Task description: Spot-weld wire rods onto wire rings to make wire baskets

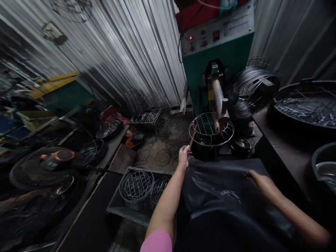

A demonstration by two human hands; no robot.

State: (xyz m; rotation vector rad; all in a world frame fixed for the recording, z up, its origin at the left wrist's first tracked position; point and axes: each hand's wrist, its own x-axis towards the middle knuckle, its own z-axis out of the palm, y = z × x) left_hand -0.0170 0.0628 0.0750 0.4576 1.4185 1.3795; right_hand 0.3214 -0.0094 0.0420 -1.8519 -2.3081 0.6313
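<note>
A black apron (pixel 210 178), smooth and leather-like, is spread over my lap. At its far left corner my left hand (pixel 184 156) is closed, fingers curled at the edge. My right hand (pixel 259 180) pinches the far edge on the right side, slightly blurred. Several short bent wires (pixel 231 193) lie in a small bunch on the apron between the hands. Just beyond my left hand, a round wire rack (pixel 211 142) with parallel bars sits at the electrode arm (pixel 217 96) of a green machine.
The green machine (pixel 194 73) has a lit red lamp. A grey crate (pixel 128 210) of round wire racks stands left of my arm. To the right are a wire coil (pixel 252 84) and a black tray (pixel 304 122) of metal pieces. A fan (pixel 34 168) lies far left.
</note>
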